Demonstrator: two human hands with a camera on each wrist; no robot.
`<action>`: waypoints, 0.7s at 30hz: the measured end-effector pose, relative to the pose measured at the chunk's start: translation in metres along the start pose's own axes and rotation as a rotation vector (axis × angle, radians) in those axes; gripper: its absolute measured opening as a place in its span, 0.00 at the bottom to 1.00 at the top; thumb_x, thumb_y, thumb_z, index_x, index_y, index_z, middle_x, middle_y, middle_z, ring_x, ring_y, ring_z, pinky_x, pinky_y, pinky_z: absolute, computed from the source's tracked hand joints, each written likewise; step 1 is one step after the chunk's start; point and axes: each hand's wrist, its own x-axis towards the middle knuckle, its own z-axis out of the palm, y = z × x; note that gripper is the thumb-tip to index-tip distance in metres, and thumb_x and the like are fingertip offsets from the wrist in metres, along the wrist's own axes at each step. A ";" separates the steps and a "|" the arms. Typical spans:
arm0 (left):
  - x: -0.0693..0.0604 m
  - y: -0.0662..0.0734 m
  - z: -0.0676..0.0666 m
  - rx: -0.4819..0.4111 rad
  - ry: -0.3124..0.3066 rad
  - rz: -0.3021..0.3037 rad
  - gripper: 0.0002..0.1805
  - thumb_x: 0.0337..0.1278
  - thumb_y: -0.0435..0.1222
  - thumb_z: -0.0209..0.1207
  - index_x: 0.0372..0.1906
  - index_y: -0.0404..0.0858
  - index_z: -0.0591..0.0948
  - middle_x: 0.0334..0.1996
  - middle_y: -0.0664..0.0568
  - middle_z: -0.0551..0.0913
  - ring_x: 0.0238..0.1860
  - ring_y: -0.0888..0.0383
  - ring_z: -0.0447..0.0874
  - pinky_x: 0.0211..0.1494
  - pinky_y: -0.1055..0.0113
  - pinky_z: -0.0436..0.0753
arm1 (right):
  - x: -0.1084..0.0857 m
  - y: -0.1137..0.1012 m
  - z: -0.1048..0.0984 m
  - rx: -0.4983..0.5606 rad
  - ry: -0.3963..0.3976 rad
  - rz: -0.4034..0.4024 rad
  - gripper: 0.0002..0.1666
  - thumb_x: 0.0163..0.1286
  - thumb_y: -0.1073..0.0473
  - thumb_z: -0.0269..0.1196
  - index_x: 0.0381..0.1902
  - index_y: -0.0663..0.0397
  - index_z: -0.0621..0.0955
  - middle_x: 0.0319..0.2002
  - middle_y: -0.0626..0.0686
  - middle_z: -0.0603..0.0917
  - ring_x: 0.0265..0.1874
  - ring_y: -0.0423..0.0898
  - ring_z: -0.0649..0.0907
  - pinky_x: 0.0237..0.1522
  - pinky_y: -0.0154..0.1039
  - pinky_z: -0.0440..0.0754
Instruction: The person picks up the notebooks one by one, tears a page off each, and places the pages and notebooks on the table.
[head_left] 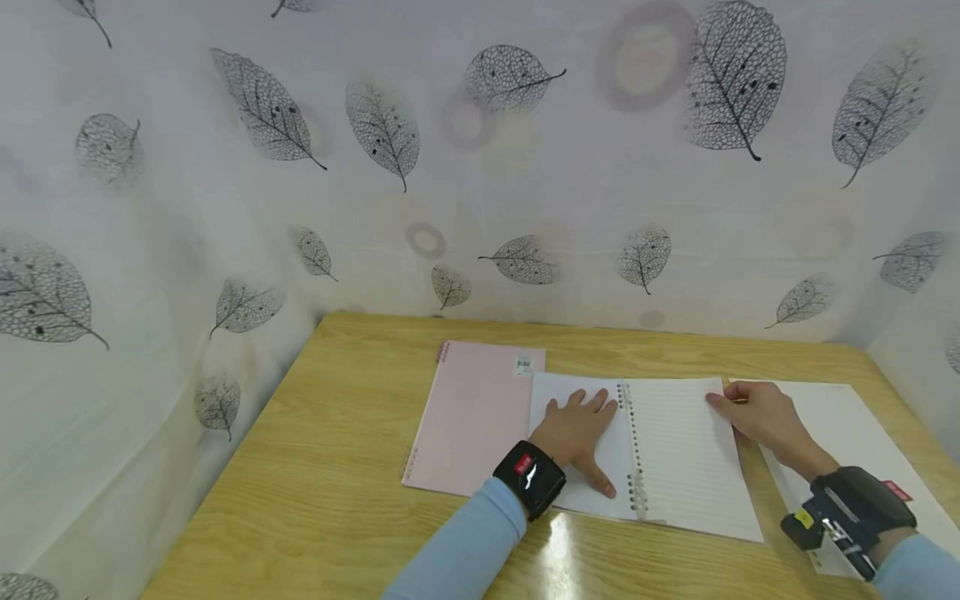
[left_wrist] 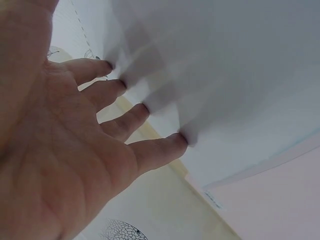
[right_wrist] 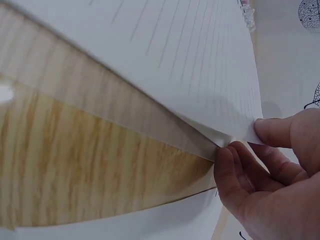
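Observation:
An open spiral notebook (head_left: 686, 450) lies on the table, its lined right page beside a plain white left page (head_left: 551, 400). My left hand (head_left: 576, 429) rests on that left page with fingers spread and straight; in the left wrist view the fingertips (left_wrist: 162, 147) touch the white surface. My right hand (head_left: 765, 417) pinches the upper right corner of the lined page (right_wrist: 200, 60). In the right wrist view the thumb (right_wrist: 275, 131) lies on top of the page and the other fingers are beneath. A translucent sheet (right_wrist: 100, 92) shows below the page's edge.
A pink spiral notebook (head_left: 480, 417) with a barcode sticker (head_left: 523, 364) lies on the left, partly under the open one. Another white sheet (head_left: 832, 425) lies at the right, partly beneath my right arm. A leaf-patterned curtain (head_left: 570, 192) stands behind the wooden table (head_left: 300, 483).

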 end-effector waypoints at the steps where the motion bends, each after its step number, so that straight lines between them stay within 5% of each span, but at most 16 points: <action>1: 0.000 0.000 0.000 -0.001 -0.001 0.000 0.71 0.30 0.71 0.74 0.83 0.54 0.52 0.84 0.61 0.50 0.83 0.55 0.50 0.80 0.47 0.65 | 0.000 0.001 0.001 -0.007 0.012 -0.009 0.21 0.76 0.49 0.59 0.38 0.66 0.79 0.25 0.50 0.75 0.26 0.45 0.73 0.23 0.35 0.66; 21: 0.000 -0.001 0.000 -0.057 -0.012 0.010 0.71 0.33 0.69 0.74 0.83 0.53 0.51 0.84 0.60 0.48 0.84 0.53 0.48 0.81 0.45 0.62 | -0.008 0.003 0.002 -0.031 0.008 0.006 0.16 0.73 0.54 0.60 0.36 0.64 0.80 0.27 0.51 0.77 0.28 0.46 0.73 0.24 0.35 0.65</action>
